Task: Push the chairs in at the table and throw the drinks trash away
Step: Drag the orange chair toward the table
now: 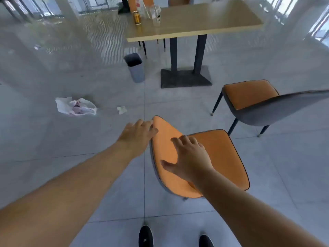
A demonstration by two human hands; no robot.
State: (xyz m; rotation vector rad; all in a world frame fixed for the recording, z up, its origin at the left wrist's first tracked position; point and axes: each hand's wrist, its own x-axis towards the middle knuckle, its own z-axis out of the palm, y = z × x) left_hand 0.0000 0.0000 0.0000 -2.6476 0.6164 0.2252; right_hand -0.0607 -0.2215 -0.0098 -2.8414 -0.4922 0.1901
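Pale grey tiled floor underfoot, glossy and catching window light. On it, a crumpled white plastic bag lies off to the left, with a small scrap of white paper near it. Further on, a grey bin stands just beside the table's dark base plate. The table has a light wooden top; on its left end stand a gold can and a clear plastic cup, close together.

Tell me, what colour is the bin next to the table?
Grey-blue, dark inside: the bin, seen in the head view.
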